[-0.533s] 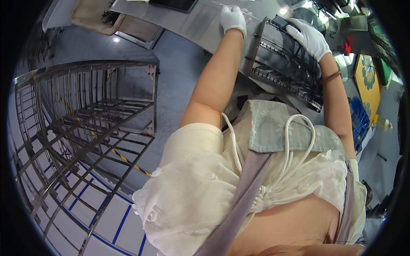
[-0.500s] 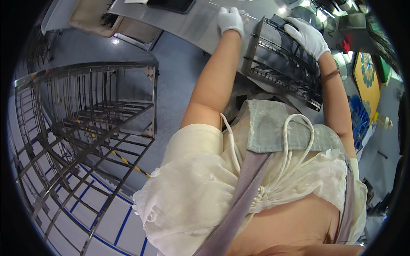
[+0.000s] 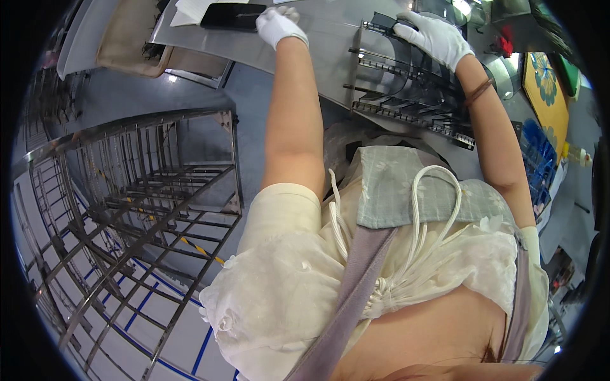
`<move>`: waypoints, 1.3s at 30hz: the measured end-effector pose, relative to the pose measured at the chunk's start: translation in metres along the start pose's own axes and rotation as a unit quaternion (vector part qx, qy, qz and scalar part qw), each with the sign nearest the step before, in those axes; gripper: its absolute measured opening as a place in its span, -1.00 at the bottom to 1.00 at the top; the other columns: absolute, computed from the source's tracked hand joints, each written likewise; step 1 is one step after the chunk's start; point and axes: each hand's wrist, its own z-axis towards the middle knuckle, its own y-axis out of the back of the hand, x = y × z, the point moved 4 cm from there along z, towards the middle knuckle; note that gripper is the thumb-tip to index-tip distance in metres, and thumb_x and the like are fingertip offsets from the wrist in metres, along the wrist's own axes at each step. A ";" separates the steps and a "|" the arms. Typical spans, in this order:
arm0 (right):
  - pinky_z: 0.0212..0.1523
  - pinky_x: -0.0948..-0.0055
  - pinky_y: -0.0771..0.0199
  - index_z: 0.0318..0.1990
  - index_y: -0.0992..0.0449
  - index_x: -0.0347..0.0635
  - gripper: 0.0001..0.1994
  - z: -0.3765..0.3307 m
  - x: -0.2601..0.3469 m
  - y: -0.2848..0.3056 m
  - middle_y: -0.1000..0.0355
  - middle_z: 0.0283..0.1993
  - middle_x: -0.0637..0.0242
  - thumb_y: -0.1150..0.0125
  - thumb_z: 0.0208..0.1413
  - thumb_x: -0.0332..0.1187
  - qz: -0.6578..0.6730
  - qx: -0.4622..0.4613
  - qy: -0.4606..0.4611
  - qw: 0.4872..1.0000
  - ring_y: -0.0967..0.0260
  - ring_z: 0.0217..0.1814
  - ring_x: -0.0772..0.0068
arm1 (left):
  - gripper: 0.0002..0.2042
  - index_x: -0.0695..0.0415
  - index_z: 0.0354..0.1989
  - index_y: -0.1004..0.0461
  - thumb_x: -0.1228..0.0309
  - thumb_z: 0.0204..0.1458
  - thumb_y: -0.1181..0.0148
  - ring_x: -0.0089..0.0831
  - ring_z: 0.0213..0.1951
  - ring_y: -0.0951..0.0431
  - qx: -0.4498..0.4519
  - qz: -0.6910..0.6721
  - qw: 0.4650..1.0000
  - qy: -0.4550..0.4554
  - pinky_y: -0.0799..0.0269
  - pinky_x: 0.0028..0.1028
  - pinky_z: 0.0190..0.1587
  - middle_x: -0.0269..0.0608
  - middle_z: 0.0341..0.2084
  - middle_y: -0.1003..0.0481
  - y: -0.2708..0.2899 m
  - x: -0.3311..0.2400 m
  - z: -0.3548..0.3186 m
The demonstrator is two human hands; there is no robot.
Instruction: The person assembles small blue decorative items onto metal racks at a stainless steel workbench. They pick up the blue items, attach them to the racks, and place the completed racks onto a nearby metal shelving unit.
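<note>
My left hand (image 3: 281, 27), in a white glove, is closed in a fist over the metal table, at the right end of a flat black device (image 3: 230, 17). A thin metal rod (image 3: 244, 14) appears to stick out of the fist across that device; its other end is hidden. My right hand (image 3: 435, 39), also gloved in white, grips the far upper part of a black slotted rack (image 3: 413, 114), thumb and fingers at its edge. Dark strip-like parts and wires sit among the rack's slotted bars. The rack stands at the table's near edge, close to my apron.
A metal frame cart (image 3: 165, 171) stands on the floor at left. Beyond it is a beige bin (image 3: 130, 38) with dark parts. White paper (image 3: 189, 11) lies on the metal table (image 3: 327, 44). A yellow patterned board (image 3: 545, 108) and blue items (image 3: 537, 159) are at right.
My left hand has moved left, away from the rack to the black device, drawing the thin rod with it. My right hand stays on the rack, which has shifted slightly left in view.
</note>
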 end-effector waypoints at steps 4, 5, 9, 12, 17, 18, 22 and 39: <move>0.19 0.02 -0.48 0.24 -0.52 0.05 -0.27 0.000 0.003 0.001 -0.59 -0.01 -0.12 0.13 0.27 0.43 -0.001 -0.006 0.005 1.000 -0.52 0.12 -0.23 | -0.97 0.20 -0.13 -0.22 0.56 0.33 0.09 -0.12 -0.44 -0.56 0.037 -0.043 0.998 0.026 -0.62 -0.24 -0.46 0.05 -0.34 -0.49 0.014 0.029 0.016; 0.19 0.02 -0.48 0.25 -0.52 0.05 -0.26 -0.001 0.003 0.001 -0.59 0.01 -0.12 0.13 0.27 0.43 -0.006 -0.009 0.006 1.000 -0.52 0.13 -0.23 | -0.94 0.22 -0.10 -0.29 0.55 0.32 0.05 -0.18 -0.45 -0.59 0.037 -0.044 0.998 0.032 -0.61 -0.28 -0.46 -0.01 -0.36 -0.51 0.018 0.037 0.017; 0.20 0.03 -0.46 0.27 -0.50 0.05 -0.25 -0.002 0.000 0.000 -0.57 0.04 -0.14 0.12 0.26 0.43 0.006 -0.018 0.019 1.000 -0.50 0.14 -0.25 | -0.92 0.22 -0.08 -0.36 0.55 0.31 0.00 -0.19 -0.40 -0.63 0.031 -0.018 0.996 0.079 -0.66 -0.29 -0.37 -0.06 -0.36 -0.53 0.023 0.043 0.016; 0.26 0.07 -0.41 0.31 -0.46 -0.02 -0.25 -0.001 -0.005 -0.003 -0.53 0.13 -0.13 0.11 0.29 0.39 -0.007 0.009 0.012 1.000 -0.45 0.23 -0.22 | -0.92 0.21 -0.07 -0.35 0.55 0.32 0.00 -0.18 -0.38 -0.63 0.084 0.032 0.993 0.073 -0.69 -0.23 -0.30 -0.06 -0.36 -0.54 0.012 0.038 0.003; 0.33 0.10 -0.35 0.33 -0.42 -0.14 -0.25 0.000 0.001 0.001 -0.44 0.29 -0.08 0.12 0.34 0.34 -0.012 -0.002 0.039 0.999 -0.37 0.35 -0.15 | -0.90 0.13 -0.09 -0.39 0.47 0.28 -0.07 -0.23 -0.42 -0.62 0.132 0.082 0.978 0.141 -0.59 -0.29 -0.45 -0.07 -0.32 -0.57 -0.007 0.064 -0.036; 0.31 0.10 -0.36 0.31 -0.45 -0.14 -0.25 -0.001 0.004 0.002 -0.47 0.26 -0.07 0.13 0.33 0.35 0.009 0.004 0.036 0.999 -0.39 0.32 -0.15 | -0.90 0.13 -0.10 -0.39 0.45 0.27 -0.06 -0.25 -0.41 -0.61 0.137 0.083 0.976 0.148 -0.56 -0.30 -0.44 -0.08 -0.31 -0.56 -0.008 0.066 -0.040; 0.09 0.09 -0.53 0.19 -0.51 -0.09 -0.49 -0.010 0.011 0.019 -0.59 0.02 -0.03 -0.04 0.33 0.10 0.019 0.004 0.014 1.000 -0.55 0.05 -0.11 | -0.95 0.17 -0.11 -0.21 0.53 0.35 0.08 -0.13 -0.38 -0.61 0.095 0.039 0.990 0.099 -0.65 -0.26 -0.43 0.01 -0.31 -0.51 -0.006 0.058 -0.040; 0.23 0.14 -0.40 -0.03 -0.62 -0.21 -0.40 -0.013 0.004 0.024 -0.54 0.07 0.02 0.07 0.37 0.20 0.071 0.056 0.005 0.996 -0.46 0.19 -0.05 | -0.84 0.18 -0.16 -0.39 0.34 0.29 0.01 -0.32 -0.42 -0.52 -0.116 -0.091 0.979 -0.143 -0.40 -0.38 -0.42 -0.14 -0.29 -0.54 0.009 0.006 -0.034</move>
